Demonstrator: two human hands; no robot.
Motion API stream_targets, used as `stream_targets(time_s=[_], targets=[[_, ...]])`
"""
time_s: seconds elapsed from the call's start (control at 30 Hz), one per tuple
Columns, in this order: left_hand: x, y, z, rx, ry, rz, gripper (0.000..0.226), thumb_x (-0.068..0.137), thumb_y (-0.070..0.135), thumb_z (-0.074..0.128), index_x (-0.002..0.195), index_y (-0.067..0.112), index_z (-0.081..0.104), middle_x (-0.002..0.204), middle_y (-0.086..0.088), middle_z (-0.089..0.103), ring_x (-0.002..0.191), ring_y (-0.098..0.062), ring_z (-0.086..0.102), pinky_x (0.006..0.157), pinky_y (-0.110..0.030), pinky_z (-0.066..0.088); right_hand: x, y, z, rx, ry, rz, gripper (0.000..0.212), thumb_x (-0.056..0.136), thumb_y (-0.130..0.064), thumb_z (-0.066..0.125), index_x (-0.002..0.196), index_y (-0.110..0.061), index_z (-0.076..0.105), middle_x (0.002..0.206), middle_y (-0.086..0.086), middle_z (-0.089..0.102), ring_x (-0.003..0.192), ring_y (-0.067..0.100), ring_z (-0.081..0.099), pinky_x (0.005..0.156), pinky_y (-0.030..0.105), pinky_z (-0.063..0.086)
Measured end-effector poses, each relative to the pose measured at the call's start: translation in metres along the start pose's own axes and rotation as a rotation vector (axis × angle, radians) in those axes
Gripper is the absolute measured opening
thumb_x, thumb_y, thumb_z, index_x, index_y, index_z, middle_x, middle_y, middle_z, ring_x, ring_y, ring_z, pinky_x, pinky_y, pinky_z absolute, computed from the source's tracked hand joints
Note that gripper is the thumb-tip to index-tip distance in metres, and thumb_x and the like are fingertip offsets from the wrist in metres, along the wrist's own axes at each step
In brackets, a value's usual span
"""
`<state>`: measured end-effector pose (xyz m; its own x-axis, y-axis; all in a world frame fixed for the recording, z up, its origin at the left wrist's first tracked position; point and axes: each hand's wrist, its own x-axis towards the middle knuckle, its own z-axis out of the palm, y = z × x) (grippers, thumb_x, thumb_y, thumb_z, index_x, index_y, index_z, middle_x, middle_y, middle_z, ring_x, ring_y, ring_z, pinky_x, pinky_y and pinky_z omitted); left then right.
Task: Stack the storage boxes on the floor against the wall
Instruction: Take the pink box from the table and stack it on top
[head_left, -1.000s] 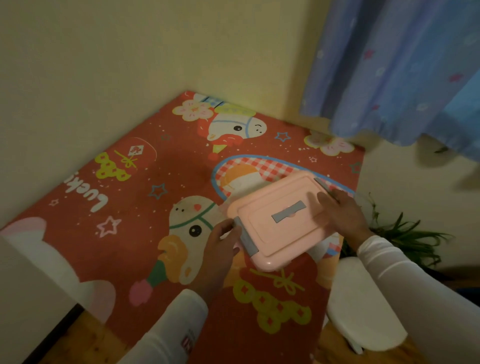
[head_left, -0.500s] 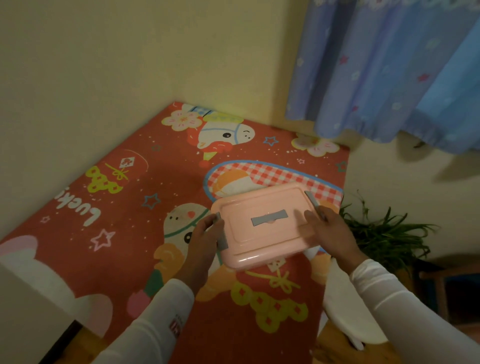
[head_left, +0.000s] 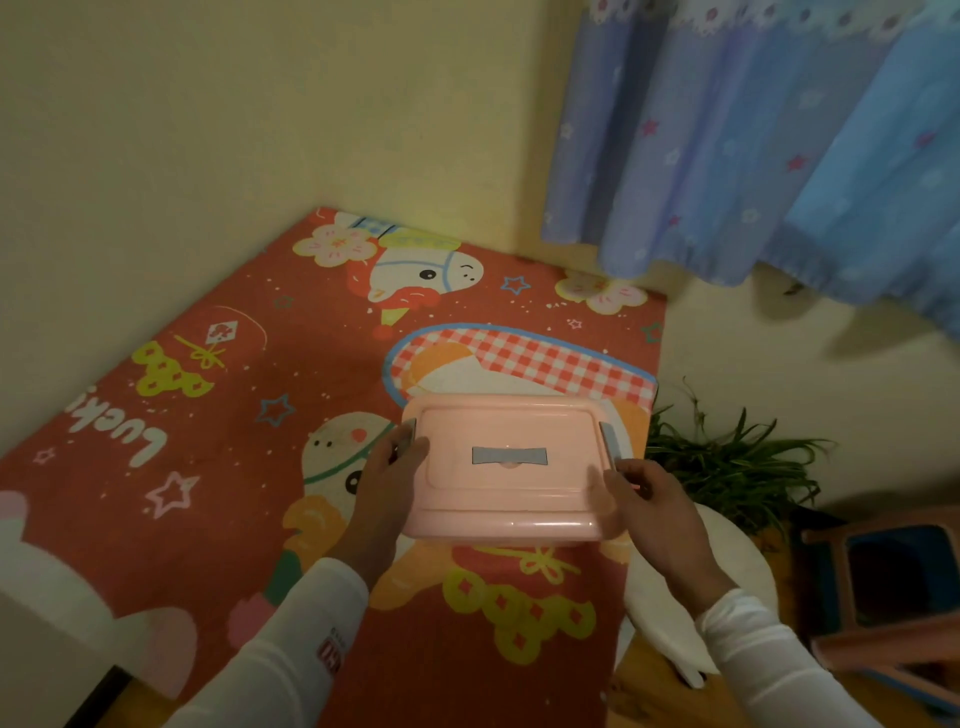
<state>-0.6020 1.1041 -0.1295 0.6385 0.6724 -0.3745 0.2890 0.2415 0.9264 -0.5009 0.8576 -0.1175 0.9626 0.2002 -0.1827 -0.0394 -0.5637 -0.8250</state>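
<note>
As fingers (head_left: 415, 448) of left hand (head_left: 387, 478) and right hand (head_left: 649, 499) grip its ends, glossy pink plastic box (head_left: 509, 499), rounded corners

Home bedroom corner, cartoon-print red play mat (head_left: 218, 415), blue star-patterned curtain (head_left: 753, 145), potted plant (head_left: 727, 467), cream walls (head_left: 182, 130)

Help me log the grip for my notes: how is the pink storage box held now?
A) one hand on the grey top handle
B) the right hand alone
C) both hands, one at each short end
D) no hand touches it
C: the left hand and the right hand each hold one short end of the pink storage box, leaving the grey top handle untouched.
</note>
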Motion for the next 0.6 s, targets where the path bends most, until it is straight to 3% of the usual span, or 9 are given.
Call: stream_targets(time_s=[0.07,0.17,0.27,0.4,0.47,0.6], targets=[[0.0,-0.001,0.0,0.024,-0.016,0.01,0.043,0.095,0.031,0.054,0.137,0.023,0.049,0.135,-0.002,0.052,0.108,-0.02,0.051,0.075,-0.03,0.039,-0.002,0.004,-0.002,-0.009,0.01,-0.004,0.008,0.091,-0.036,0.059,0.095,-0.029,0.061,0.098,-0.009,0.064,0.09,0.007,0.058,0.071,0.029,0.044],[0.001,-0.001,-0.002,0.054,-0.022,0.009,0.044,0.095,0.032,0.054,0.138,0.024,0.048,0.139,-0.004,0.049,0.115,-0.024,0.05,0.081,-0.035,0.039,0.003,0.007,-0.001,-0.039,0.052,0.024,0.021,0.091,-0.043,0.056,0.102,-0.027,0.063,0.102,-0.008,0.066,0.091,0.009,0.059,0.07,0.027,0.043],[0.002,-0.002,-0.004,0.088,-0.009,0.018,0.048,0.094,0.035,0.055,0.14,0.026,0.045,0.144,-0.002,0.045,0.123,-0.026,0.046,0.093,-0.042,0.041,0.012,0.005,0.005,-0.043,0.085,0.063,0.053,0.09,-0.051,0.054,0.133,-0.02,0.05,0.128,-0.001,0.057,0.11,0.016,0.055,0.09,0.036,0.044],[0.004,-0.007,-0.005,0.202,-0.008,0.029,0.061,0.091,0.041,0.059,0.145,0.025,0.036,0.149,-0.004,0.038,0.13,-0.028,0.042,0.104,-0.05,0.038,0.021,0.0,0.018,0.011,0.047,0.085,0.072,0.088,-0.056,0.052,0.146,-0.017,0.035,0.148,0.006,0.041,0.13,0.025,0.043,0.105,0.05,0.037],[0.006,-0.01,-0.004,0.24,-0.022,0.021,0.069,0.088,0.045,0.061,0.147,0.024,0.032,0.15,-0.004,0.036,0.131,-0.027,0.041,0.104,-0.049,0.038,0.024,-0.001,0.024,-0.008,0.016,0.094,0.075,0.087,-0.057,0.052,0.147,-0.016,0.032,0.149,0.008,0.04,0.131,0.027,0.042,0.106,0.048,0.036],[0.014,-0.013,-0.001,0.274,-0.025,0.014,0.077,0.084,0.051,0.063,0.148,0.027,0.029,0.153,-0.001,0.032,0.133,-0.026,0.037,0.103,-0.046,0.036,0.026,-0.006,0.035,-0.015,-0.004,0.1,0.072,0.078,-0.067,0.051,0.135,-0.025,0.04,0.129,0.004,0.056,0.112,0.027,0.056,0.095,0.049,0.046]])
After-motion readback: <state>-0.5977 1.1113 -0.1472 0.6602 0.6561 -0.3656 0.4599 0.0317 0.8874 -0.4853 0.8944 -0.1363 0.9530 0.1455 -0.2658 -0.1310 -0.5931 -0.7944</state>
